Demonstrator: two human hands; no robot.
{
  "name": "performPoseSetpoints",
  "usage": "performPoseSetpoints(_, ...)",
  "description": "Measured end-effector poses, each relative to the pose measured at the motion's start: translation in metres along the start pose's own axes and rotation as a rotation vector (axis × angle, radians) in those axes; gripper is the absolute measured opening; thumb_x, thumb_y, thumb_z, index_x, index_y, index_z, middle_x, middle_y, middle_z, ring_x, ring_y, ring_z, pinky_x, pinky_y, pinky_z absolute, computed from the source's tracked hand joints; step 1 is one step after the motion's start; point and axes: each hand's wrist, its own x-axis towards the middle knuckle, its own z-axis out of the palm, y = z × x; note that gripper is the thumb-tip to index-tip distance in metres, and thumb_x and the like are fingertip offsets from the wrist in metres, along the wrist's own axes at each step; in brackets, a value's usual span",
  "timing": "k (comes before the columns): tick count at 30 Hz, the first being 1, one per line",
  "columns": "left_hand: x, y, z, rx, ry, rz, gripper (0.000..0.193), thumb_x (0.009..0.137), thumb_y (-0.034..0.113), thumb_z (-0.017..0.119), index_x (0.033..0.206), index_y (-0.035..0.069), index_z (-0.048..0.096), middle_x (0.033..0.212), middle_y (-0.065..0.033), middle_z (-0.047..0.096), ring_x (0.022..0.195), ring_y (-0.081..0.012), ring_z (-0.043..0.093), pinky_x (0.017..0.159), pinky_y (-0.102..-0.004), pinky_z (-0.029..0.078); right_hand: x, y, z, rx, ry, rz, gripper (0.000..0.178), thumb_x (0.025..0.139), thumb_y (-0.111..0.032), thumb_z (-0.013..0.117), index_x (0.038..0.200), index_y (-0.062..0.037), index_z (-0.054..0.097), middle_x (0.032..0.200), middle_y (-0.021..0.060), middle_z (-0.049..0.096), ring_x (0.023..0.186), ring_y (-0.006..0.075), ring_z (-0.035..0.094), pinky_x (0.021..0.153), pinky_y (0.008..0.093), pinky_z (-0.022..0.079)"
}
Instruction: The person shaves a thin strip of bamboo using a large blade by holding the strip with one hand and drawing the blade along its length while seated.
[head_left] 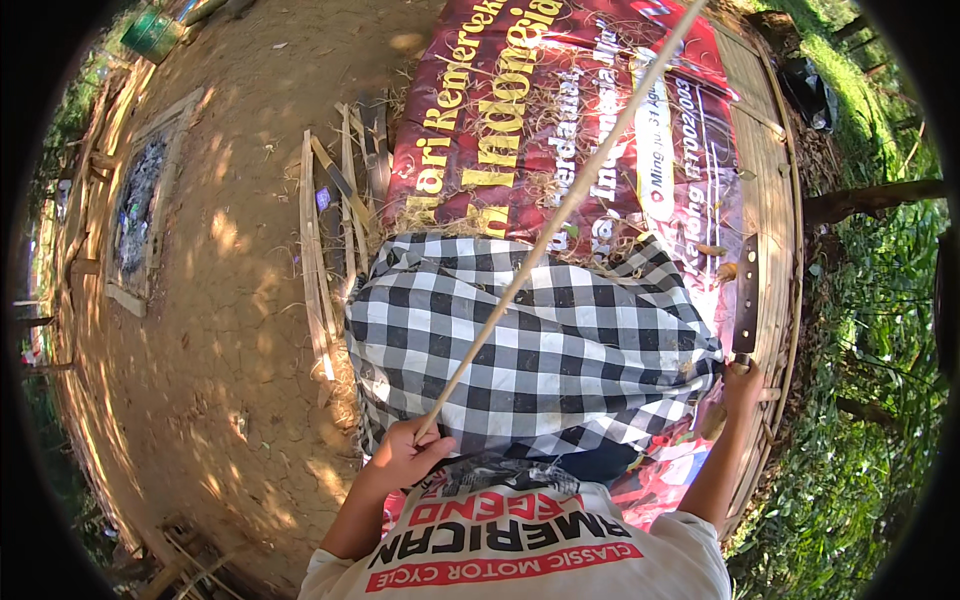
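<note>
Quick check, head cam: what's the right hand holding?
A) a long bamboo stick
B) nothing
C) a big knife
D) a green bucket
C: the right hand grips the handle of a big knife, blade pointing away over the red banner; the bamboo stick is in the left hand, lying across the checkered cloth.
</note>
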Motion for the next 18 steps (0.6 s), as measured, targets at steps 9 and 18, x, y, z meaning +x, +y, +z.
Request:
performPoseSetpoints(9,-0.013,-0.014,-0.060,0.348,0.357,-0.202,0.044,0.102,0.038,0.034,0.090,-0.001,0.052,0.064,-0.0103,0.046,0.058,-0.0216,0.045,0.058,-0.0349,0.039,-0.044,-0.146,-0.065,0.623,-0.030,-0.005,0.015,0.080,-0.007,0.071,0.086,0.0013,0.060,0.066,0.0051,0.060,0.052,0.0106,0.055,0.048,0.0246,0.042)
performPoseSetpoints(18,-0.011,-0.042,-0.043,0.533,0.329,-0.216,0.032,0.092,0.031,0.060,0.100,0.001,0.052,0.075,-0.0207,0.062,0.068,-0.0374,0.063,0.062,-0.0400,0.048,-0.060,-0.277,-0.001,0.773,-1.060,-0.278,0.016,0.082,-0.009,0.071,0.086,0.0024,0.060,0.065,0.0037,0.058,0.055,0.0106,0.057,0.049,0.0269,0.046)
